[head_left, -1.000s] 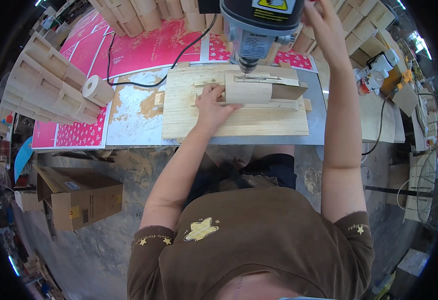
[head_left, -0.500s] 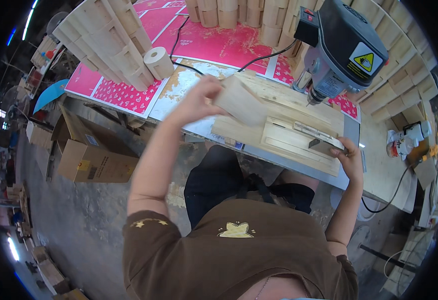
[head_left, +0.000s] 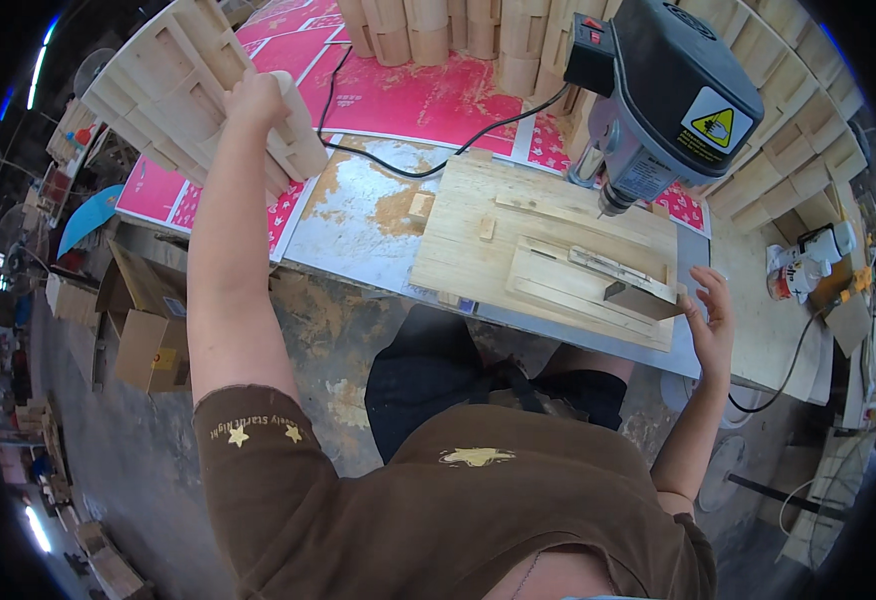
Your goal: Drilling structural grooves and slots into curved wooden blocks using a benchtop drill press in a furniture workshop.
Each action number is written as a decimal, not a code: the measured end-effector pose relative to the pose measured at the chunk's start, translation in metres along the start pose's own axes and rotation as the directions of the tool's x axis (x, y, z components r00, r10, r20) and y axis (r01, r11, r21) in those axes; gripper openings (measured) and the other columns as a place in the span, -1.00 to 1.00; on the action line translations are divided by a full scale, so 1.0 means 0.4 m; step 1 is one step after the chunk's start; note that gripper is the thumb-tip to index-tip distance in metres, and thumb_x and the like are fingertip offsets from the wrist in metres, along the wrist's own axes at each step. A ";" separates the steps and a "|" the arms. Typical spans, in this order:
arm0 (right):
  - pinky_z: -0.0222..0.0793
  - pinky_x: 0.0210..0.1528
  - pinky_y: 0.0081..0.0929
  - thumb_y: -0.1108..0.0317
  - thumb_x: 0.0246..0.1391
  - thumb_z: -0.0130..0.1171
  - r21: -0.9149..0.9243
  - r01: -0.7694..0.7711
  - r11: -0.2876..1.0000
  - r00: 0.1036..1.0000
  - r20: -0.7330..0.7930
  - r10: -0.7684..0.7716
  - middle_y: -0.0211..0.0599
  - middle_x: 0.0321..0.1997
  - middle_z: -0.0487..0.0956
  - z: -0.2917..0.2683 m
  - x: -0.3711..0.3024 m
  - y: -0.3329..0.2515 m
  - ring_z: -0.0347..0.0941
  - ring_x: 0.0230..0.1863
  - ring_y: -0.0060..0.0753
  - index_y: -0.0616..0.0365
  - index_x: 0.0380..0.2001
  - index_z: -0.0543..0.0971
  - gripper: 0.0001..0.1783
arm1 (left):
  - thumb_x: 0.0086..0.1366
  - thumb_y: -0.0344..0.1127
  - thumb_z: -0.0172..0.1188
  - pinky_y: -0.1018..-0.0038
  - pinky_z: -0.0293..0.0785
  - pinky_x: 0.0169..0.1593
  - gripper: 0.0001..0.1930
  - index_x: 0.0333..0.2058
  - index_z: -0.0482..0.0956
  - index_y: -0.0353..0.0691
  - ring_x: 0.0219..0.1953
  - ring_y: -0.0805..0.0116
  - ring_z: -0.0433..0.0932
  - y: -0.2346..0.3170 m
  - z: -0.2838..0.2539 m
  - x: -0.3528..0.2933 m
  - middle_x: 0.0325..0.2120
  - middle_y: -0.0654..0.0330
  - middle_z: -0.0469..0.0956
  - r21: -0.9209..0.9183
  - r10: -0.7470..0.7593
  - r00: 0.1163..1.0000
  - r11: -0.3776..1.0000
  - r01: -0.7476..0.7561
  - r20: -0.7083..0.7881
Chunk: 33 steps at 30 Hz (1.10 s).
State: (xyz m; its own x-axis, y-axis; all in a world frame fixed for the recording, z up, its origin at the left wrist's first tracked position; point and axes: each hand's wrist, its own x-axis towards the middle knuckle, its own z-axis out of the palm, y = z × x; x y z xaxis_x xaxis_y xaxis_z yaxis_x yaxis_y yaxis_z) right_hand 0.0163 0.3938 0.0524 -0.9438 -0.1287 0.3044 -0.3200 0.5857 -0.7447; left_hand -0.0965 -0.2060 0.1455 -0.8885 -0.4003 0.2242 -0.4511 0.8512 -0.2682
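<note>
Workshop floor [head_left: 158, 480], grey and dusty, with pale patches near the person's legs. Counter [head_left: 348, 215] runs across the upper half of the view, its front edge slanting down to the right. Pink sheets [head_left: 408, 95] cover much of the back and left (sawdust strewn over them, and over the bare stretch too). Wooden cylinders with cut-out slots stand in stacks: one stack [head_left: 183, 95] at left, rows [head_left: 428, 30] at the back, more behind the drill press [head_left: 678, 90], whose dark head overhangs the counter. Wooden board [head_left: 458, 250] lies below the drill, rails and a narrow metal strip [head_left: 618, 265] along it. Cardboard box [head_left: 148, 345] below, left of the counter.

Left hand [head_left: 258, 105] reaches to the left stack, against the side of a pale wooden cylinder [head_left: 300, 130] at the stack's right edge; fingers mostly hidden, so cannot tell whether it grips. Right hand [head_left: 713, 310] loosely spread, thumb apart from fingers, at the end of a dark flat plate [head_left: 646, 300] on the board; contact unclear. Small wooden block [head_left: 486, 229] lies on the board's left part.
</note>
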 end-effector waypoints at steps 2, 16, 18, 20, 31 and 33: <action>0.23 0.04 -0.41 0.34 -0.04 0.21 -0.014 -0.010 1.000 1.000 -0.026 0.009 -0.29 0.05 0.42 -0.021 0.001 0.002 0.31 0.09 -0.34 0.10 -0.09 0.51 -0.62 | -0.13 -0.11 0.39 0.18 0.38 0.00 -0.47 -0.12 0.55 -0.14 0.00 0.12 0.46 0.014 -0.003 0.031 -0.02 0.08 0.43 0.000 0.013 1.000 1.000 -0.013 -0.005; 0.29 0.11 -0.30 0.14 -0.27 0.39 -0.185 0.075 0.980 0.953 -0.277 -0.125 0.03 0.05 0.43 0.012 0.537 0.008 0.36 0.10 -0.06 0.14 0.12 0.31 -0.16 | -0.08 -0.13 0.39 0.20 0.37 -0.04 -0.32 0.05 0.35 -0.13 -0.05 -0.05 0.39 0.064 0.109 -0.068 -0.13 -0.03 0.38 -0.241 0.155 0.747 0.888 -0.393 -0.646; 0.29 0.13 -0.29 0.12 -0.32 0.41 -0.152 0.041 0.988 0.969 -0.234 -0.077 0.07 0.08 0.41 0.059 0.594 0.086 0.36 0.11 -0.02 0.14 0.17 0.25 -0.06 | -0.08 -0.22 0.40 0.22 0.38 -0.05 -0.35 0.02 0.37 -0.17 -0.07 -0.03 0.40 0.161 0.078 -0.185 -0.13 -0.01 0.38 -0.455 0.154 0.860 0.796 -0.400 -0.487; 0.29 0.14 -0.29 0.08 -0.36 0.42 0.030 0.032 0.999 0.983 -0.180 -0.026 0.08 0.12 0.38 0.098 0.610 0.105 0.36 0.11 0.01 0.19 0.19 0.21 0.01 | -0.09 -0.34 0.40 0.28 0.39 -0.07 -0.39 -0.01 0.40 -0.20 -0.09 0.04 0.41 0.230 0.043 -0.295 -0.15 0.02 0.38 -0.562 0.253 0.850 0.658 -0.501 -0.461; 0.39 -0.07 -0.40 0.12 -0.24 0.40 0.531 -0.163 0.831 0.794 -0.429 0.430 -0.07 0.04 0.40 -0.019 0.211 0.009 0.41 0.00 -0.24 0.22 0.15 0.26 -0.11 | -0.01 -0.43 0.34 0.52 0.38 -0.15 -0.56 -0.10 0.46 -0.31 -0.30 0.45 0.46 0.494 -0.042 -0.645 -0.30 0.19 0.50 -0.957 0.362 0.888 -0.158 -0.244 -0.286; 0.37 -0.07 -0.40 0.20 -0.17 0.34 0.687 -0.099 0.720 0.823 -0.350 0.447 -0.09 0.04 0.40 -0.041 0.089 -0.034 0.40 0.00 -0.27 0.20 0.17 0.22 -0.17 | 0.09 -0.43 0.28 0.55 0.38 -0.12 -0.61 -0.07 0.46 -0.29 -0.28 0.52 0.45 0.521 -0.053 -0.687 -0.27 0.22 0.50 -0.945 0.468 0.857 -0.320 -0.065 -0.217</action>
State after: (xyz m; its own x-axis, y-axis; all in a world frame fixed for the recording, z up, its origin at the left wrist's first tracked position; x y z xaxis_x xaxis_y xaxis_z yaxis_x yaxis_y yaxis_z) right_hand -0.0116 0.3946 0.0830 -0.8909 0.4366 0.1253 -0.1939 -0.1160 -0.9742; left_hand 0.0553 0.0883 0.0479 -0.9543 0.1285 0.2699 0.2807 0.0744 0.9569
